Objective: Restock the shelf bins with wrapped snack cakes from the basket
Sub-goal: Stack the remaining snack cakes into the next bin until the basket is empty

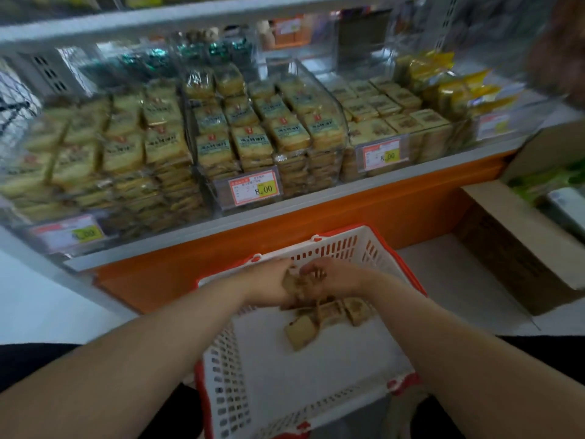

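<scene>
Both hands meet over the far end of the basket [221, 359]: the left hand [269, 285] and right hand [332, 277] have their fingers curled around a small bunch of cakes [294, 285] gathered between them, while a few more loose cakes [329, 315] lie just below on the basket floor. The bins [335, 106] stand on the shelf [285, 210] above and behind, already stacked nearly to their rims. Likely faults from here: a glossy wrapper may slip from a two-handed bundle during the lift, and a cake set on a full stack may slide over the bin's front edge; a hard squeeze could dent the soft cake. The cakes are flat, squarish blocks, tan, sealed in clear crinkled film. The basket is rigid white plastic with slotted walls and red rim trim. The bins are clear, hard-walled, with price tags [254, 188] on the fronts. A cardboard box [506, 248] stands to the right.
</scene>
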`<control>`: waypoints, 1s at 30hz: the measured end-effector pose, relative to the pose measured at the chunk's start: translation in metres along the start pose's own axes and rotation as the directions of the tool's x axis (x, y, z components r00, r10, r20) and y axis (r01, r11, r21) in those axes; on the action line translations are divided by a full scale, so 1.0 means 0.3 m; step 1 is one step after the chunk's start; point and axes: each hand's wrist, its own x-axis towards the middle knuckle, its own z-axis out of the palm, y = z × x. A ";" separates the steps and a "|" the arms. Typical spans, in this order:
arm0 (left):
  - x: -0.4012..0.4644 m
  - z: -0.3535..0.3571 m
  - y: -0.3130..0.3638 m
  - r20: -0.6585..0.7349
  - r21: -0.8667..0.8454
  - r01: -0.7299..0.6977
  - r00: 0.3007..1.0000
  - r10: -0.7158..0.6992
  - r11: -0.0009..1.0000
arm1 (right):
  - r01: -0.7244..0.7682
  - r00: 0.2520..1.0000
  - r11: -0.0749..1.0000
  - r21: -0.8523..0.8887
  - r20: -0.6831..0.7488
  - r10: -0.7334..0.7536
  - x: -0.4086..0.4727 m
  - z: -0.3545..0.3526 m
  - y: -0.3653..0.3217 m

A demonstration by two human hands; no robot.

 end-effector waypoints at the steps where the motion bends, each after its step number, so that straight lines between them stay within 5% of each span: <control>1: -0.016 -0.048 0.014 0.010 0.008 0.018 1.000 -0.018 1.000 | -0.001 1.000 0.996 -0.093 0.016 0.003 -0.013 -0.032 -0.028; 8: -0.094 -0.302 0.132 0.020 -0.082 -0.048 0.999 0.049 0.995 | 0.030 0.997 0.985 -0.171 -0.068 -0.042 -0.131 -0.219 -0.230; 11: -0.113 -0.342 0.149 -0.176 -0.075 -0.149 0.975 0.135 0.986 | 0.057 0.988 0.989 -0.133 -0.134 -0.075 -0.185 -0.297 -0.269; 15: -0.095 -0.363 0.164 -0.563 0.173 -0.240 0.771 0.296 0.955 | 0.178 0.929 0.982 -0.060 -0.318 -0.188 -0.262 -0.395 -0.296; 19: -0.052 -0.420 0.196 -0.630 0.447 -0.169 0.637 0.444 0.878 | 0.262 0.820 0.965 0.004 -0.528 -0.221 -0.281 -0.465 -0.315; 25: 0.028 -0.444 0.231 -0.537 0.495 -0.025 0.777 0.329 0.869 | 0.129 0.440 0.992 0.010 -0.897 -0.048 -0.136 -0.552 -0.320; 30: 0.087 -0.457 0.263 -0.513 0.517 -0.008 0.798 0.317 0.856 | -0.082 0.459 0.997 0.010 -0.887 0.047 -0.017 -0.656 -0.305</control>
